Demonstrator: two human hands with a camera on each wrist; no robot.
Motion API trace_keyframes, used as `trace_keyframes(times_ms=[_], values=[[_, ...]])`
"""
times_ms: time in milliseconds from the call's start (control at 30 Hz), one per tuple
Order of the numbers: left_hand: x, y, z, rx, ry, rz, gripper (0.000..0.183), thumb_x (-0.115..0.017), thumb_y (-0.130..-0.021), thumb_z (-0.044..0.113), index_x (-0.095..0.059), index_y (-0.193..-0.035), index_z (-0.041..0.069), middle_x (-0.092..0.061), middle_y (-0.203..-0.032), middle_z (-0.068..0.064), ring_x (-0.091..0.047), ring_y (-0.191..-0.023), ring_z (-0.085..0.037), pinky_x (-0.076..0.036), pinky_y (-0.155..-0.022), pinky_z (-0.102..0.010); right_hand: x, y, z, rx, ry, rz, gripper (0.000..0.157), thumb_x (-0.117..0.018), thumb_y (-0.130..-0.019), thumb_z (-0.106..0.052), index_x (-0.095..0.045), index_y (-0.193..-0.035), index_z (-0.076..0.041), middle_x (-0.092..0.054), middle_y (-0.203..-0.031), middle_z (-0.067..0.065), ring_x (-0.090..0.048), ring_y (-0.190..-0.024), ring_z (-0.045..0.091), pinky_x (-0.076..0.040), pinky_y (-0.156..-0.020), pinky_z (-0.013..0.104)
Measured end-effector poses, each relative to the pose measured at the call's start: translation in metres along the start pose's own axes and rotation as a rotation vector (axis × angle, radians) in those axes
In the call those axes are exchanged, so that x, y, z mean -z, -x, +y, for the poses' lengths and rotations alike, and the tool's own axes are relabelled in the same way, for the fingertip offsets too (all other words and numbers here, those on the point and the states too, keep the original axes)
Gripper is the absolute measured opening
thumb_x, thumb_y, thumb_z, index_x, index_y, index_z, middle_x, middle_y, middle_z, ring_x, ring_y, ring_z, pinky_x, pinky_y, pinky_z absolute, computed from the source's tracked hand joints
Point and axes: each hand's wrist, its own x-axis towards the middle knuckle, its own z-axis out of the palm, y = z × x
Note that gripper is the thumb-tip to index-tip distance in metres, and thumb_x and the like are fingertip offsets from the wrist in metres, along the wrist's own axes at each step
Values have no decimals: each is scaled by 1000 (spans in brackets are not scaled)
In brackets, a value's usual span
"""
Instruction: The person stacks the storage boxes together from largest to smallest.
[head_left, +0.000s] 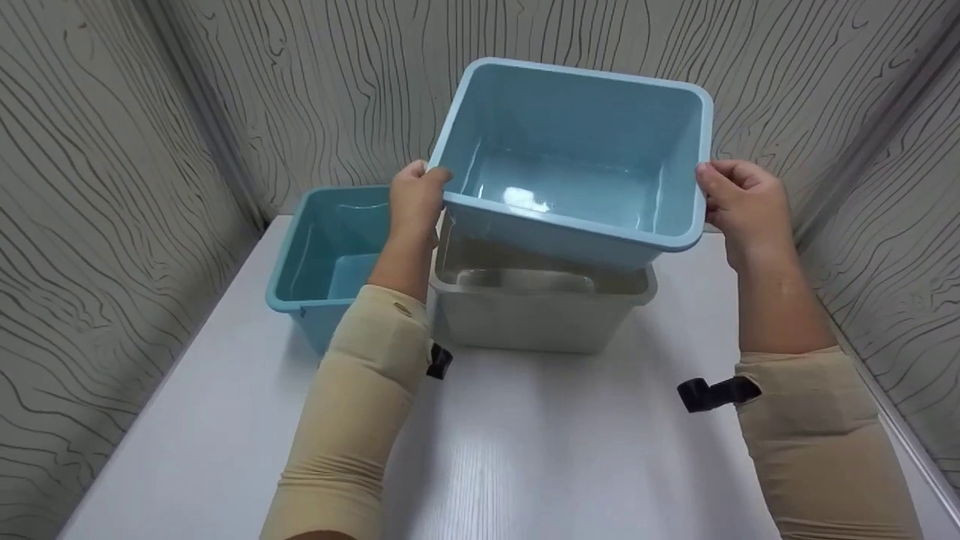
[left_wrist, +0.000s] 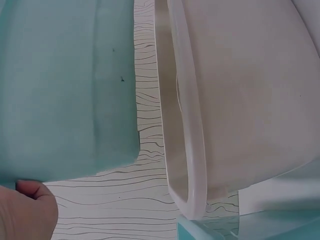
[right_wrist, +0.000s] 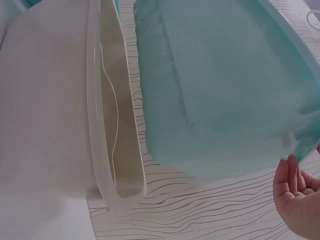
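Note:
Both hands hold a light blue plastic bin (head_left: 570,157) up in the air, its open top tilted toward the head camera and nothing inside it. My left hand (head_left: 418,199) grips its left rim with the thumb over the edge; my right hand (head_left: 746,199) pinches the right rim. Below it, a beige bin (head_left: 525,319) stands on the table, its back part hidden behind the raised one. In both wrist views the blue bin's underside shows above the beige bin's rim, with a gap between them. The left hand (left_wrist: 30,212) and right hand (right_wrist: 300,192) appear at its edges.
A teal bin (head_left: 289,277) stands on the table left of the beige one, partly behind the left forearm. The white table (head_left: 480,442) reaches to wood-grain panels (head_left: 337,90) at the back and sides. Black camera mounts (head_left: 709,394) stick out from both sleeves.

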Motion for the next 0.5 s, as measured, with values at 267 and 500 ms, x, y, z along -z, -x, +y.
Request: trace_keyframes(times_ms=[267,500], values=[[6,0,-1,46,-55,-76,11,-54,-88,18,-53,-83,8,-59,-103,-9,-54,-94,-20,-46,-81,-34,-6,-5,6,46,220,-72,52,-66,-82,-31,-53,-121,1,-58,-85,2,-63,-75,10,-52,-68,19],[9,1,0,68,-118,-146,39,-59,-84,48,-49,-82,11,-51,-87,-5,-51,-82,-16,-47,-81,-34,-3,-9,14,7,324,-121,54,-62,-86,-32,-49,-126,2,-55,-89,2,-61,-79,9,-51,-70,17]])
